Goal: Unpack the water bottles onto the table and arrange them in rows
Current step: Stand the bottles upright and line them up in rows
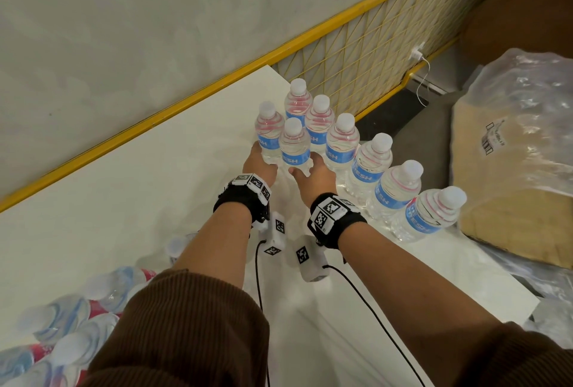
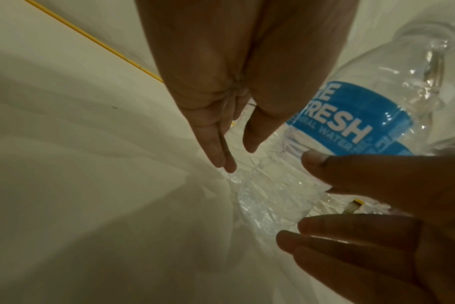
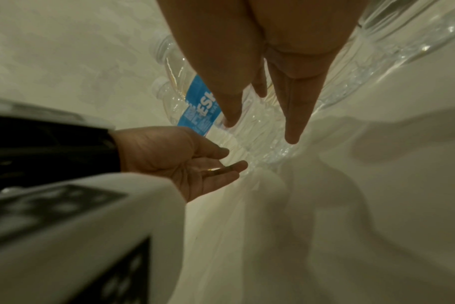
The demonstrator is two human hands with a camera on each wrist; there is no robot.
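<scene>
Several clear water bottles with blue labels stand in a diagonal row (image 1: 369,163) on the white table (image 1: 124,200). Two more stand in front of it as a second row: a left bottle (image 1: 268,134) and a right bottle (image 1: 294,146). My left hand (image 1: 259,163) reaches to the left bottle's base, fingers (image 2: 221,150) straight beside the bottle (image 2: 348,121). My right hand (image 1: 311,169) lies at the right bottle's base with straight fingers (image 3: 294,125) by that bottle (image 3: 201,102). Neither hand curls round a bottle.
A shrink-wrapped pack of bottles (image 1: 68,327) lies at the table's near left. A yellow mesh fence (image 1: 372,45) runs behind the table. A cardboard box under loose plastic (image 1: 511,154) sits past the table's right edge. Cables hang from both wrists.
</scene>
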